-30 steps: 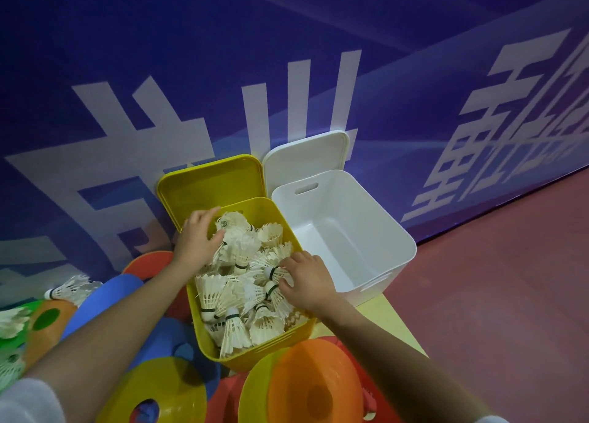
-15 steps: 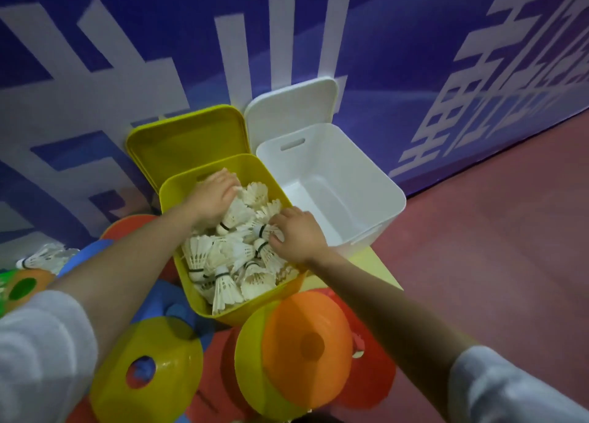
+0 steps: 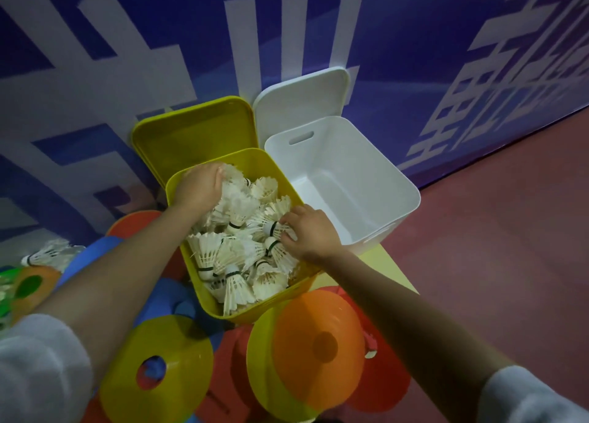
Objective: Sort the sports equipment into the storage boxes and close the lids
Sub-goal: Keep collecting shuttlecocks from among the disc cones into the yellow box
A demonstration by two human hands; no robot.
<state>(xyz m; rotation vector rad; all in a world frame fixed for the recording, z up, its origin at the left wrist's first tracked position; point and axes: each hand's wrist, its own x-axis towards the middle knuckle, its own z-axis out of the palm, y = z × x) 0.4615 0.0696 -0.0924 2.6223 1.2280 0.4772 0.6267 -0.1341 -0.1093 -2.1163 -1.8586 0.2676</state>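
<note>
An open yellow storage box (image 3: 243,315) stands against the wall, piled high with white feather shuttlecocks (image 3: 236,260). Its yellow lid (image 3: 194,136) is tipped back behind it. My left hand (image 3: 197,183) lies palm down on the shuttlecocks at the box's far left corner, fingertips sunk in the feathers. My right hand (image 3: 312,234) is at the box's right side, fingers curled on a shuttlecock (image 3: 273,228) near its cork. To the right stands an empty white storage box (image 3: 411,196), its white lid (image 3: 302,94) raised.
Flat disc cones lie round the yellow box: an orange one on a yellow one (image 3: 306,352) in front, a yellow one (image 3: 156,368) front left, blue (image 3: 95,247) and orange (image 3: 28,285) at left. Loose shuttlecocks (image 3: 47,252) lie far left. Red floor (image 3: 494,263) stretches right.
The view has come closer to the boxes. My left hand has slid toward the far corner of the yellow box, and my right hand stays on the shuttlecocks at the right side.
</note>
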